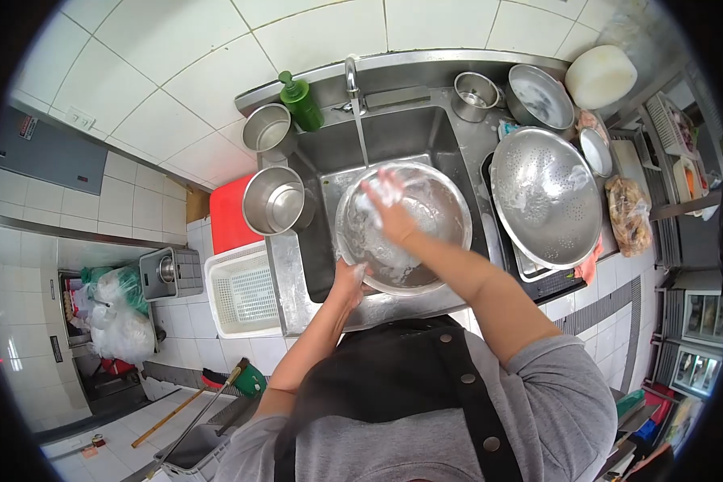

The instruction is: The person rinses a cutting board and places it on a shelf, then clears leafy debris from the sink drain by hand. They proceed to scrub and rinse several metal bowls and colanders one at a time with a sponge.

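A large round metal bowl [446, 233] sits in the sink [317, 253], wet and streaked with suds inside. My left hand [349, 283] is closed on its near-left rim. Inside the bowl, my right hand [390, 210] is against the inner wall, its fingers smeared by motion and covered in white foam. Whether it holds a sponge or cloth under the foam, I cannot make out. Water runs from the faucet [351, 76] in a thin stream toward the bowl's far edge.
Left of the sink stand two metal pots [275, 201] and a green pump bottle [300, 103]. On the right lie a big perforated colander [546, 197], a metal basin [540, 96] and a small pot [475, 96]. A white basket [243, 291] sits lower left.
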The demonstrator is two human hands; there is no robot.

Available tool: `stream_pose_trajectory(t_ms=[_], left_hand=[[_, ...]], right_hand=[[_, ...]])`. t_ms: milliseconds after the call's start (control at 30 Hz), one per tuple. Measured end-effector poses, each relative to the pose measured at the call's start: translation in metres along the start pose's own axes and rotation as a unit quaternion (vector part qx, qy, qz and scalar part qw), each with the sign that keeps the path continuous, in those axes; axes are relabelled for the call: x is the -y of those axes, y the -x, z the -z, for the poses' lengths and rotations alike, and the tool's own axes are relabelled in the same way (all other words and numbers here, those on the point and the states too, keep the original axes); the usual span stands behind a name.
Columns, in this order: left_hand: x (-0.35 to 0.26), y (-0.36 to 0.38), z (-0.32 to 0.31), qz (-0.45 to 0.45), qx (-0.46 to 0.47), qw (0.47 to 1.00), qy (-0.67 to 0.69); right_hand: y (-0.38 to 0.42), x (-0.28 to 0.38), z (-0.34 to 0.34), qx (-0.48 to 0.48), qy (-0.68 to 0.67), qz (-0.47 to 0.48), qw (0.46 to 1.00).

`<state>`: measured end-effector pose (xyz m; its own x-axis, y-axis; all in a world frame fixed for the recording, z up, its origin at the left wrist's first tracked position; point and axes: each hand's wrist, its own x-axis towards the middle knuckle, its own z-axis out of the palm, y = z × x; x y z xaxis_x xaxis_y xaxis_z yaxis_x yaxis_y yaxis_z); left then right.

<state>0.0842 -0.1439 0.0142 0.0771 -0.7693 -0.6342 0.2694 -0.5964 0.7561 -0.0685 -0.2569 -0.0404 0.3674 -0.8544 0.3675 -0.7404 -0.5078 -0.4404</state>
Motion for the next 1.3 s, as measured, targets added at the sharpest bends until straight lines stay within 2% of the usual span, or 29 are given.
stream_pose_trajectory(t_ms=[67, 100, 133, 167, 200, 233, 267, 333, 367, 433, 500, 533, 567, 600, 633, 700, 733, 767, 800, 867, 933, 967, 1033, 1067, 1133, 1167, 1233, 1267, 1300], left_hand=[[-0.001, -0.011, -0.002, -0.037, -0.006, 0.999, -0.022], [-0.006, -0.018, 0.003, -0.08, -0.022, 0.996, -0.015], [-0.008, -0.027, 0.013, -0.1, -0.042, 0.994, 0.014], [-0.014, -0.029, 0.019, -0.119, -0.065, 0.99, 0.027], [-0.018, -0.03, 0.021, -0.136, -0.089, 0.986, 0.041], [-0.03, -0.019, 0.017, -0.117, -0.098, 0.986, 0.061], [-0.027, -0.018, 0.016, -0.117, -0.102, 0.986, 0.062], [-0.015, -0.016, 0.01, -0.077, -0.07, 0.994, 0.024], [-0.006, -0.018, 0.002, -0.058, -0.054, 0.995, 0.054], [-0.011, -0.003, -0.023, -0.019, -0.025, 0.999, 0.031], [-0.022, 0.009, -0.04, -0.001, -0.004, 1.0, 0.02], [-0.024, 0.009, -0.044, -0.012, -0.003, 1.0, 0.017], [-0.026, 0.009, -0.048, -0.024, -0.002, 1.0, 0.014], [-0.025, 0.0, -0.04, -0.043, 0.002, 0.999, 0.012], [-0.027, -0.007, -0.035, -0.07, -0.011, 0.997, 0.01], [-0.042, -0.006, -0.028, -0.106, -0.039, 0.994, 0.009], [-0.026, -0.027, -0.007, -0.106, -0.043, 0.993, 0.022], [-0.029, -0.021, -0.009, -0.103, -0.061, 0.992, 0.032], [-0.033, -0.014, -0.011, -0.101, -0.077, 0.991, 0.041], [-0.017, -0.015, -0.01, -0.076, -0.058, 0.995, 0.032], [-0.004, -0.008, -0.023, -0.044, -0.044, 0.997, 0.052], [-0.001, -0.002, -0.025, -0.021, -0.019, 0.997, 0.065], [-0.001, 0.001, -0.032, 0.001, 0.008, 0.997, 0.077], [-0.003, 0.003, -0.036, -0.009, 0.015, 0.998, 0.054], [-0.006, 0.006, -0.046, -0.023, 0.024, 0.999, 0.032], [-0.009, 0.009, -0.05, -0.047, 0.01, 0.999, 0.023], [-0.018, 0.02, -0.063, -0.076, -0.005, 0.997, 0.017], [-0.027, 0.031, -0.07, -0.073, -0.024, 0.997, 0.031], [-0.031, 0.037, -0.072, -0.069, -0.044, 0.996, 0.043]], right_hand=[[0.018, 0.047, -0.006, 0.058, -0.28, -0.039, 0.957], [0.029, 0.064, -0.006, 0.102, -0.402, -0.049, 0.909], [0.039, 0.06, -0.006, 0.192, -0.398, -0.049, 0.896], [0.055, 0.041, -0.017, 0.231, -0.305, -0.001, 0.924], [0.052, 0.027, 0.019, 0.314, -0.188, 0.036, 0.93], [0.041, 0.011, 0.06, 0.391, -0.065, 0.072, 0.915], [0.035, -0.023, 0.053, 0.414, -0.006, -0.041, 0.909], [0.008, -0.06, 0.067, 0.355, 0.147, -0.077, 0.92], [-0.007, -0.065, 0.09, 0.273, 0.238, -0.002, 0.932], [-0.022, -0.074, 0.07, 0.01, 0.251, 0.06, 0.966], [-0.022, -0.057, 0.037, -0.1, 0.112, 0.115, 0.982], [-0.019, -0.025, 0.039, -0.079, -0.012, 0.097, 0.992], [-0.013, -0.001, 0.026, -0.101, -0.107, 0.072, 0.986], [-0.001, 0.024, 0.026, -0.083, -0.209, -0.002, 0.974], [0.016, 0.032, 0.015, -0.003, -0.231, -0.032, 0.972], [0.037, 0.021, 0.031, 0.203, -0.271, 0.011, 0.941], [0.04, 0.001, 0.042, 0.297, -0.282, 0.048, 0.911], [0.031, -0.014, 0.063, 0.361, -0.134, 0.006, 0.923], [0.018, -0.029, 0.082, 0.413, 0.019, -0.036, 0.91], [0.001, -0.079, 0.074, 0.215, 0.227, -0.013, 0.95], [-0.024, -0.08, 0.095, -0.038, 0.174, -0.011, 0.984], [-0.032, -0.07, 0.099, -0.038, 0.174, -0.013, 0.984], [-0.049, -0.049, 0.1, -0.064, 0.072, -0.01, 0.995], [-0.049, -0.048, 0.086, -0.089, 0.05, 0.062, 0.993], [-0.039, -0.028, 0.059, -0.081, -0.057, 0.152, 0.983], [-0.04, -0.032, 0.057, -0.084, -0.055, 0.153, 0.983], [-0.045, -0.043, 0.057, -0.097, -0.012, 0.078, 0.992], [-0.047, -0.053, 0.07, -0.06, -0.049, -0.077, 0.994], [-0.048, -0.055, 0.069, -0.108, -0.049, -0.077, 0.99]])
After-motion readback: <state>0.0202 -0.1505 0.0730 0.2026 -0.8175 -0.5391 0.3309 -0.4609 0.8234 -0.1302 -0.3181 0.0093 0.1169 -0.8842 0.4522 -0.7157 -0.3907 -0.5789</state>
